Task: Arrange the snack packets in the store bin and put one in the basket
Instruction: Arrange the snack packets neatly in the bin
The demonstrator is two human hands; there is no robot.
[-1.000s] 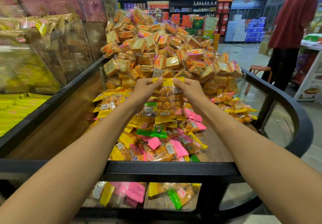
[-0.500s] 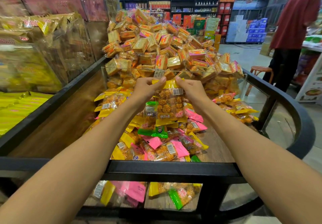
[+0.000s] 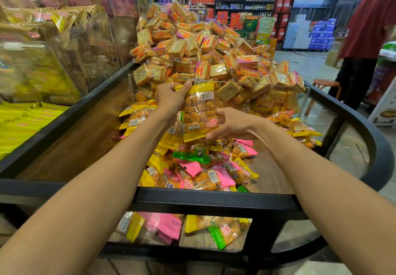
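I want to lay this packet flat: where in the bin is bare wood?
Bare wood lies left of the mixed packet pile, along the bin's left wall, and in a smaller strip at right beside the curved rail. The middle and the far heap are crowded.

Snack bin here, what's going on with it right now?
A person holds one yellow-ended snack packet upright over the loose pile of packets in the black-framed bin. The left hand pinches its top edge; the right hand grips its lower end. No basket is in view.
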